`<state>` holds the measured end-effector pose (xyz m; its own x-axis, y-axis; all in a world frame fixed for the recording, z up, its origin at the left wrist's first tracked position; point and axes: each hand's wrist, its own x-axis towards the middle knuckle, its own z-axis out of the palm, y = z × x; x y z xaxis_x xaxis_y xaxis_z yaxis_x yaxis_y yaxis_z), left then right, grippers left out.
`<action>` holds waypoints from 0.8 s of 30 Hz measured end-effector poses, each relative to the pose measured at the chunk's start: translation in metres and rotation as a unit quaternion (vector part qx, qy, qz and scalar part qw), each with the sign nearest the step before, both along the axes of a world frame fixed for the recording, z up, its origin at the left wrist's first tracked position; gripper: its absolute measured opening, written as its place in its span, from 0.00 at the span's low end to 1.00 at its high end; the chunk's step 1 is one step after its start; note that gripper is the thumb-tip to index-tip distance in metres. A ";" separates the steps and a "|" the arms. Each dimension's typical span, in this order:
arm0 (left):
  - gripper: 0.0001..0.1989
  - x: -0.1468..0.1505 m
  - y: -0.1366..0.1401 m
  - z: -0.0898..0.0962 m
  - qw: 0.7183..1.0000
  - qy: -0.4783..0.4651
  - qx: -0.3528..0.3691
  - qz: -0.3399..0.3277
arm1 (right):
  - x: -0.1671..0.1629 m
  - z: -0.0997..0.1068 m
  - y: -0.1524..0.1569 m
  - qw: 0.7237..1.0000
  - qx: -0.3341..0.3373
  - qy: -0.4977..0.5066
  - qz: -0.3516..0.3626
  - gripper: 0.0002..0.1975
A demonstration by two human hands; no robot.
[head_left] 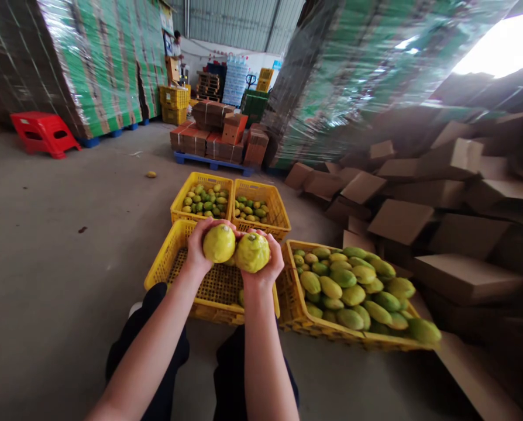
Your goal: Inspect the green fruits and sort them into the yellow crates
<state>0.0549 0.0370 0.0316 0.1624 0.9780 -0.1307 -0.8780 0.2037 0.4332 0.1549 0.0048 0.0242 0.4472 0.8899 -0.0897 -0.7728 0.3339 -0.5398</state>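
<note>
Yellow papayas (219,243) fill our left hand (196,243) and right hand (275,258), fingers curled round, above the near crate (213,314) toward its far edge; few show inside, and plenty seems left: the right-hand crate (290,301) is heaped.

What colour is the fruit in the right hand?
The fruit in the right hand is yellow with a greenish tinge, seen best in the head view.

No word, label, brand, number or sign can be read; any small print is perhaps too blurred.
</note>
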 end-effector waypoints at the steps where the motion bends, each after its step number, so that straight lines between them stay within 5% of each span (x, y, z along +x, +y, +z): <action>1: 0.14 0.000 -0.001 -0.001 1.000 0.011 0.021 -0.006 | 0.000 -0.001 0.000 1.000 0.013 -0.010 0.004 0.05; 8: 0.15 -0.001 0.000 -0.005 0.990 0.063 0.128 -0.012 | 0.001 -0.007 0.002 0.998 0.055 -0.025 0.032 0.08; 15: 0.14 0.000 -0.003 0.001 0.999 -0.034 0.012 -0.020 | -0.005 -0.010 0.004 0.997 0.040 0.050 0.043 0.05; 24: 0.10 0.005 0.002 -0.004 0.999 -0.040 -0.022 -0.022 | -0.011 -0.010 0.008 0.982 -0.040 0.174 0.064 0.13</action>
